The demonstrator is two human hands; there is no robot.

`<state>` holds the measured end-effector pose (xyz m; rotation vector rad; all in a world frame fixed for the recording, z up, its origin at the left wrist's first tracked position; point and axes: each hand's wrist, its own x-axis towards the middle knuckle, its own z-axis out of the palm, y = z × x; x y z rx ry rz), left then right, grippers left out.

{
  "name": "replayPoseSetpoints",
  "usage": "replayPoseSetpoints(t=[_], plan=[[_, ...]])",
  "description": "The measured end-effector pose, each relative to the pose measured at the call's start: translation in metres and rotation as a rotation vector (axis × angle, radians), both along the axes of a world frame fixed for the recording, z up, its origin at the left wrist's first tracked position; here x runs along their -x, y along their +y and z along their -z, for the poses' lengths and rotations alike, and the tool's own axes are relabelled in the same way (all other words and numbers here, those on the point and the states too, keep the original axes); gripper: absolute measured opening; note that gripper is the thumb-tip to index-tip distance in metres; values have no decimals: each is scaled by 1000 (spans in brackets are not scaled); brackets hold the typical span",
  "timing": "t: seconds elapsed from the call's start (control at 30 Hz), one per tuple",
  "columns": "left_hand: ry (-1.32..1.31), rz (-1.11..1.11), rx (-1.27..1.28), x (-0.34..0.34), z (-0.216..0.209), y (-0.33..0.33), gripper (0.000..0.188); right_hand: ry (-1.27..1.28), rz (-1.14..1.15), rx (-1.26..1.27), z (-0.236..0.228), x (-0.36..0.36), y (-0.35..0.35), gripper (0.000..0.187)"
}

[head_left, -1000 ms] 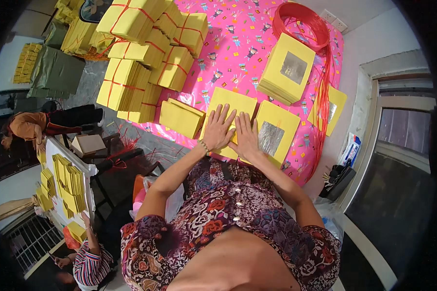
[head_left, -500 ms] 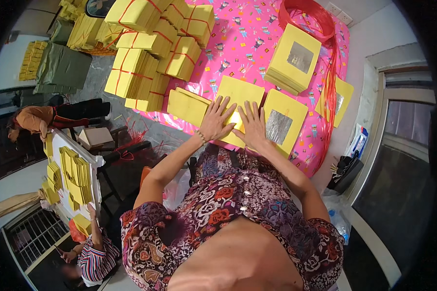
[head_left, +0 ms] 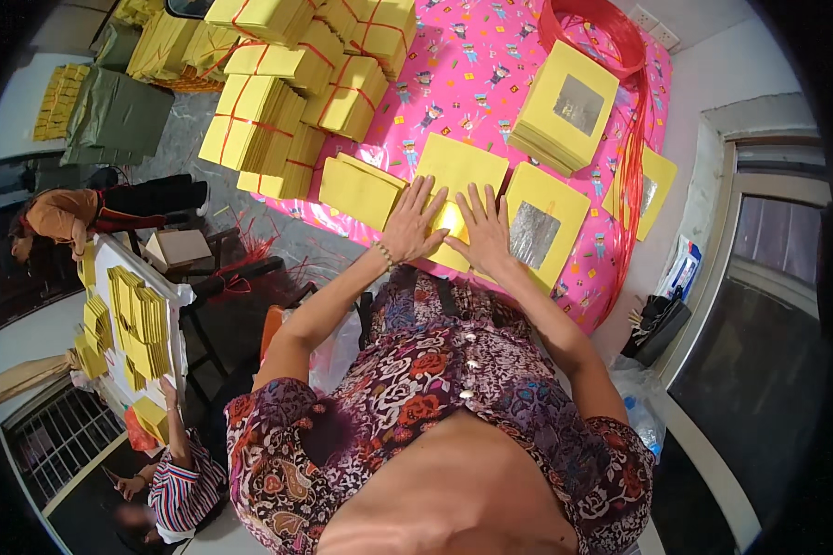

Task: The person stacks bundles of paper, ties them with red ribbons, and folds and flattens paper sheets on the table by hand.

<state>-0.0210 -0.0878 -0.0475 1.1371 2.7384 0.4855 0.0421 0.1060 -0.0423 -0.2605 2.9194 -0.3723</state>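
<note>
Both my hands lie flat on a yellow paper sheet (head_left: 461, 159) at the near edge of a pink patterned table cover. My left hand (head_left: 411, 227), a beaded bracelet at its wrist, rests with fingers stretched out on the sheet's left part. My right hand (head_left: 482, 231) is spread on its right part, the two thumbs nearly meeting. To the right of that hand lies a yellow piece with a silvery window (head_left: 533, 234). Left of my left hand sit some folded yellow pieces (head_left: 359, 191). My palms hide part of the middle sheet.
Yellow bundles tied with red strips (head_left: 254, 120) are stacked at the left. A pile of windowed yellow pieces (head_left: 565, 106) stands farther right, near a coil of red strips (head_left: 594, 69). Two people work at a white table (head_left: 113, 301) on the left. A door (head_left: 750, 324) borders the right.
Both hands stay flat on the yellow sheet with hardly any shift. The whole view has tilted slightly.
</note>
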Motion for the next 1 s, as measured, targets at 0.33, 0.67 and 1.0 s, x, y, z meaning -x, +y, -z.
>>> replayPoseSetpoints(t=[0.33, 0.67, 1.0], plan=[[-60, -14, -100, 6, 7, 3, 78, 227, -18, -5, 0, 14, 11, 64], [-383, -512, -422, -13, -9, 32, 42, 341, -4, 189, 21, 33, 31, 39], [-1000, -1033, -1199, 29, 14, 74, 26, 427, 31, 288, 5, 36, 29, 31]])
